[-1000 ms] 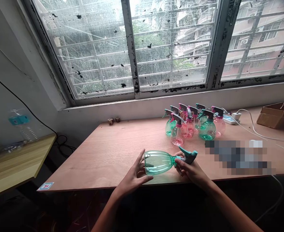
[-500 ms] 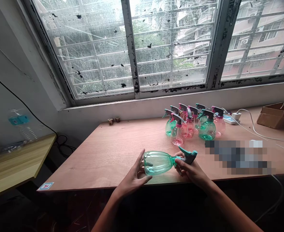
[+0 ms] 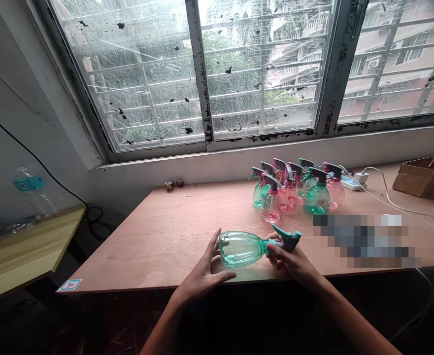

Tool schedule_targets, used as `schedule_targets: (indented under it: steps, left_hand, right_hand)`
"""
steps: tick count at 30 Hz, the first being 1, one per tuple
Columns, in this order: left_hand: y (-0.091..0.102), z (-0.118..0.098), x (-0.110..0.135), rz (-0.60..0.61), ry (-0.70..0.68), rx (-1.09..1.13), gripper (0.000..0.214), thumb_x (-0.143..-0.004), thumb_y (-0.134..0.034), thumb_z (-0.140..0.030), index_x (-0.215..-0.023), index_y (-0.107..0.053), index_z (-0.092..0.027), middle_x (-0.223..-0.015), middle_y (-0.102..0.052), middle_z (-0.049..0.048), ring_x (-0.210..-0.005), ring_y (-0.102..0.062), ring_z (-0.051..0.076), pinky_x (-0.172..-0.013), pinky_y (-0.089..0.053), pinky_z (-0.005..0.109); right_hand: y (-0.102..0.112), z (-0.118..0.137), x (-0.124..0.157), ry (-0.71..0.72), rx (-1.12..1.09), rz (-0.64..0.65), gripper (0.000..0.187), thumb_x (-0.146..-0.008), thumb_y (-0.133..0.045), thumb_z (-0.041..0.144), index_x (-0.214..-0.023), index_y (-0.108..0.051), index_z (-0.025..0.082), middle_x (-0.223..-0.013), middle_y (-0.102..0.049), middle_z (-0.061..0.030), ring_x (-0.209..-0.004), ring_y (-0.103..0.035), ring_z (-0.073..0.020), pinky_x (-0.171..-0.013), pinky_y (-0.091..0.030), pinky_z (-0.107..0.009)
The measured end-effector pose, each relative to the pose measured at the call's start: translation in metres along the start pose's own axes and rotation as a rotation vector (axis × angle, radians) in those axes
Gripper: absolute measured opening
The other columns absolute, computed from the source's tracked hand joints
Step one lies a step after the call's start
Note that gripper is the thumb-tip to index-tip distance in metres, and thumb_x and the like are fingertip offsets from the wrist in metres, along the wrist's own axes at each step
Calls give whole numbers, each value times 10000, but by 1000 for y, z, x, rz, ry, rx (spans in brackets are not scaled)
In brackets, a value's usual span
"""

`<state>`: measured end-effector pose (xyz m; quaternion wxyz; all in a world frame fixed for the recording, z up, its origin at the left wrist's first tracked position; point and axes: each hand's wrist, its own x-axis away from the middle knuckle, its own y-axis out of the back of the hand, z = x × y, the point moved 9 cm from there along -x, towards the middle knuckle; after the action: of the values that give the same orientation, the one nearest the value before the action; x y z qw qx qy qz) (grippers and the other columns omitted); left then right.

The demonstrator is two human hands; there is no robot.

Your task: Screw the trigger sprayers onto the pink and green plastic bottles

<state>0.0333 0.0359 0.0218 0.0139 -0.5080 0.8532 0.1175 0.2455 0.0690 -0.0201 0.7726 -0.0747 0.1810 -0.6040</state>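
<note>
A clear green spray bottle [image 3: 241,248] lies on its side above the near edge of the wooden table [image 3: 172,231]. My left hand [image 3: 205,271] cups the bottle's round base with its fingers spread around it. My right hand [image 3: 290,261] is closed on the teal and grey trigger head [image 3: 286,238] at the bottle's neck. The head points to the right.
Several upright pink and green spray bottles [image 3: 294,190] stand grouped at the back right. Beyond them lie a power strip [image 3: 351,181] with white cables and a cardboard box [image 3: 421,175]. A second table [image 3: 24,246] with a water bottle [image 3: 32,190] stands to the left.
The bottle and both hands have barely shifted; the bottle's base sits a touch lower and my left thumb has crept slightly along it.
</note>
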Motion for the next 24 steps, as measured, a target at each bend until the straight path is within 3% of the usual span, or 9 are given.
schedule_targets:
  steps: [2, 6, 9, 13, 16, 21, 24]
  left_hand:
    - [0, 1, 0, -1, 12, 5, 1004, -831, -752, -285, -1551, -60, -382, -1607, -264, 116, -1371, -436, 315, -1127, -378, 491]
    - [0, 1, 0, 3, 23, 13, 898, -865, -711, -309, -1551, -133, -363, -1599, -294, 111, -1376, -430, 335, -1104, -409, 501]
    - [0, -1, 0, 7, 14, 15, 936, -853, -727, -265, -1545, -111, -396, -1590, -313, 92, -1353, -465, 303, -1142, -362, 495]
    - [-1, 0, 0, 18, 15, 24, 986, -850, -731, -243, -1551, -52, -386, -1489, -451, 122, -1333, -493, 295, -1149, -339, 520]
    - [-1, 0, 0, 20, 11, 38, 1012, -840, -742, -265, -1553, -33, -377, -1514, -417, 134, -1338, -484, 308, -1131, -367, 519]
    - [-1, -1, 0, 24, 16, 32, 845, -869, -706, -303, -1546, -201, -322, -1516, -408, 128, -1315, -496, 314, -1081, -438, 488]
    - [0, 0, 0, 16, 10, 24, 879, -850, -726, -274, -1541, -191, -364, -1530, -389, 102, -1305, -503, 304, -1096, -422, 490]
  right_hand:
    - [0, 0, 0, 2, 1, -1, 231, -845, -751, 383, -945, -611, 228, -657, -595, 34, -479, -490, -109, -456, -309, -251]
    - [1, 1, 0, 16, 8, -6, 214, -857, -742, 375, -949, -614, 229, -659, -588, 38, -482, -487, -104, -458, -311, -248]
    - [2, 1, 0, 23, 14, -10, 215, -862, -736, 376, -963, -618, 227, -681, -597, 29, -501, -497, -108, -461, -324, -247]
    - [3, 1, 0, 27, 21, -18, 219, -860, -736, 381, -975, -622, 234, -686, -604, 27, -512, -505, -115, -467, -341, -250]
    - [3, 2, 0, 31, 26, -26, 229, -849, -744, 393, -967, -626, 238, -684, -604, 28, -508, -502, -122, -467, -337, -256]
    - [4, 2, 1, 33, 32, -35, 248, -835, -752, 407, -965, -623, 241, -670, -598, 32, -500, -498, -129, -469, -340, -267]
    - [4, 2, 1, 31, 35, -33, 242, -842, -745, 404, -967, -625, 236, -671, -588, 32, -498, -494, -125, -463, -332, -265]
